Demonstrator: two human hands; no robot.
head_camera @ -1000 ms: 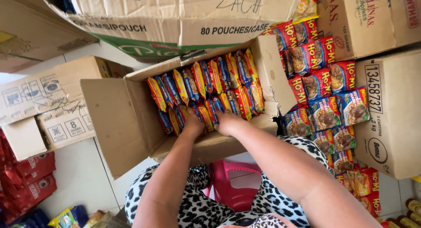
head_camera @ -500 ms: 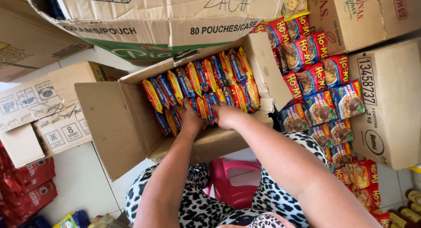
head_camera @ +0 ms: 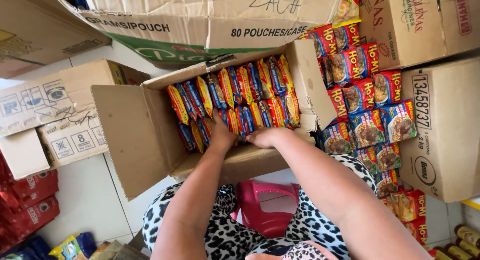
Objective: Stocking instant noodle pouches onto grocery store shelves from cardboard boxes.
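Head view shows both hands lowered into an open cardboard box packed with upright rows of red, yellow and blue snack pouches. Compared with a second ago, the forearms are seen reaching slightly further in, and the hands are set closer together at the near row of pouches; the box itself is unmoved. From this it is judged that the near row is being gathered or pressed together rather than anything being lifted out, since no pouch is raised above the rest.

The left hand is laid over the tops of the near pouches, fingers pushed down between them; whether a pouch is actually gripped cannot be told. The right hand is curled, knuckles up, against the same row just beside the left, and its fingertips are hidden, so its grip cannot be told either.

The lower part of the near row is covered by both hands and the box's front wall. The bottom of the box is not visible. A stack of other packets at the right is partly cut off by a neighbouring carton, and a pink stool is largely hidden between the knees.
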